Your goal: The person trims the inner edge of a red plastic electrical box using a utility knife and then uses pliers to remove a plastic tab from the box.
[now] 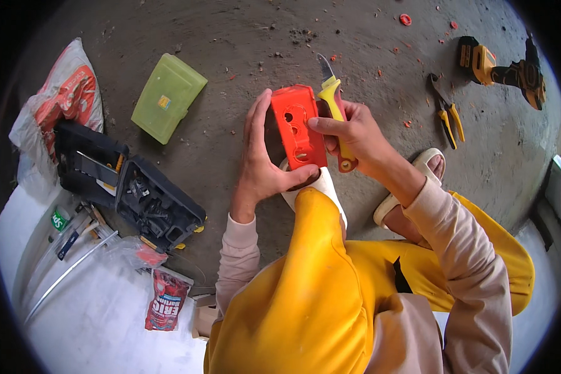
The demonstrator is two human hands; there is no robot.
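Note:
An orange-red plastic electrical box (pixel 283 129) is gripped in my left hand (pixel 255 156), fingers along its left side and thumb at its near end. Its face has a small dark round hole and scored circles. My right hand (pixel 363 134) is closed round the yellow and red handle of a utility knife (pixel 331 93), whose blade points up and away from me. The right thumb rests against the box's right edge. The knife's blade is beyond the box's far right corner, apart from it. My knee in yellow trousers (pixel 311 230) is just below the box.
A cordless drill (pixel 483 65) and pliers (pixel 447 112) lie at the right; red discs (pixel 406 20) and scraps dot the concrete floor (pixel 249 31). At left are a green plastic case (pixel 168 100), an open black toolbox (pixel 162 199) and a sack (pixel 71 93). My sandalled foot (pixel 427 168) is right.

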